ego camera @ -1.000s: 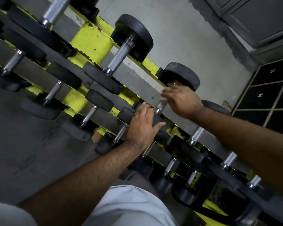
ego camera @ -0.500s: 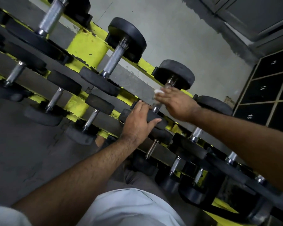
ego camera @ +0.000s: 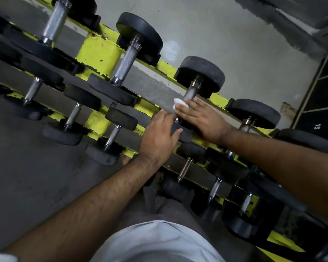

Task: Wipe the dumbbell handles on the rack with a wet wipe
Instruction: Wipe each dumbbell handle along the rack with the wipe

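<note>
- The right hand (ego camera: 203,121) clasps the wet wipe (ego camera: 180,104) around the dumbbell handle (ego camera: 190,93), whose shaft runs up-right toward the far weight.
- The left hand (ego camera: 159,137) rests relaxed on the near weight, steadying it.

Dim, flat indoor light; soft motion blur, wide-angle bending toward the edges.
</note>
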The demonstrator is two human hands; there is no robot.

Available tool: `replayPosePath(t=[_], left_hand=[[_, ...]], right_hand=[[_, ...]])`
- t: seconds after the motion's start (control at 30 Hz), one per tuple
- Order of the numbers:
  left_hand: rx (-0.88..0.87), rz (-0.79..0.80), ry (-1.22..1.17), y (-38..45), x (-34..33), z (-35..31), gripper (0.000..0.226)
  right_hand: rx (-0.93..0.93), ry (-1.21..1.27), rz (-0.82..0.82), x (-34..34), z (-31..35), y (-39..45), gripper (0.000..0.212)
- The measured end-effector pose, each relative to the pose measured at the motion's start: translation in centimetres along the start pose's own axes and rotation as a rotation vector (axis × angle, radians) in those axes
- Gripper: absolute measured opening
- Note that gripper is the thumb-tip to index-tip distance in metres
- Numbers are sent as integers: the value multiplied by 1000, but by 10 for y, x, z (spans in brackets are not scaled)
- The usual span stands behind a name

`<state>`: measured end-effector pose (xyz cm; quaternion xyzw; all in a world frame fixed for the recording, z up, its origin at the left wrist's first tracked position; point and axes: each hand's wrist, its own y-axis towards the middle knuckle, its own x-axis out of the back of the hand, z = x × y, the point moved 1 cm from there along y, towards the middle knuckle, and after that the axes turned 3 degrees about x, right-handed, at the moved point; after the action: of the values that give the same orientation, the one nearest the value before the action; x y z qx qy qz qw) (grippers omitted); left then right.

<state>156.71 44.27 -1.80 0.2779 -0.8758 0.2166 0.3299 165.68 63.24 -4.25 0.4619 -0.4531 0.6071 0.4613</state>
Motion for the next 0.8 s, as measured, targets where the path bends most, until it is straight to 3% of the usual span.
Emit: replayPosePath(t=[0.07, 0.17, 0.3, 0.47, 0.57, 0.7, 0.8], left_hand=[[-15, -12, 79, -6, -8, -12, 54], [22, -15, 146, -13, -17, -20, 68], [38, -11, 171, -11, -19, -19, 67], [67, -21, 163, -8, -20, -21, 61], [74, -39, 184, -9, -19, -27, 59], [63, -70, 338, -17, -20, -37, 61], [72, -105, 488, -28, -25, -54, 62]], right_hand=[[-16, -38, -69, 4, -14, 4, 56], [-204, -60, -146, 4, -24, 9, 56], [-62, -71, -171, 1, -24, 13, 45], [-79, -1, -373, 1, -20, 19, 25], [-46, 115, -362, 3, -5, 12, 23], [-351, 417, -378, 18, 4, -8, 25], [-602, 819, -413, 21, 20, -22, 20]])
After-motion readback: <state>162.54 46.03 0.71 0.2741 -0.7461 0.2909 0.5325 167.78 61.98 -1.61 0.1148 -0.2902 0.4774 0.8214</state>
